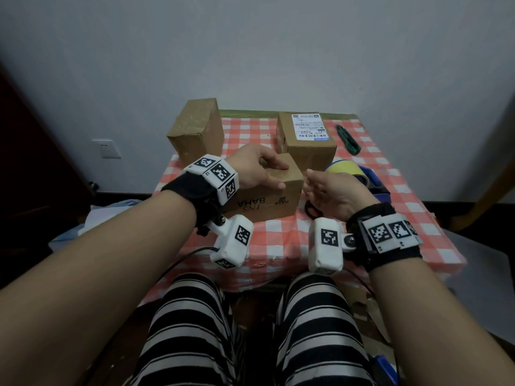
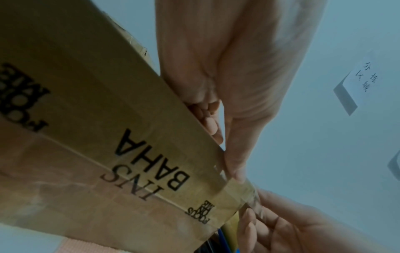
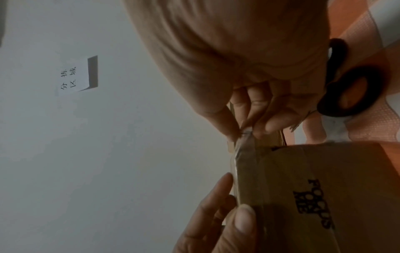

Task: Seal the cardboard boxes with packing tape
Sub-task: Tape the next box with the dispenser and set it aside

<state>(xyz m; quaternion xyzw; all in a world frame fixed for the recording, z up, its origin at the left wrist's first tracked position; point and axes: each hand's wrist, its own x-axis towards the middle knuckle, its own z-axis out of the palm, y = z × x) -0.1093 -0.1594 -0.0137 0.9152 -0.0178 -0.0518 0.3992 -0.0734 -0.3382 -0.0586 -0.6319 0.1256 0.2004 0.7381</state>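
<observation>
A small cardboard box printed "INS BAHA" stands at the table's front middle. My left hand holds it from above, fingers on the top and thumb on the front upper edge. My right hand is at the box's right end. In the right wrist view its fingertips pinch the end of a clear tape strip that runs over the box's corner. The left wrist view shows the same tape strip wrapped round that corner. The tape roll sits in a blue dispenser behind my right hand.
Two larger cardboard boxes stand at the back, one at back left and one with a shipping label. A green utility knife lies at the back right. Black scissors lie under my right hand on the checked tablecloth.
</observation>
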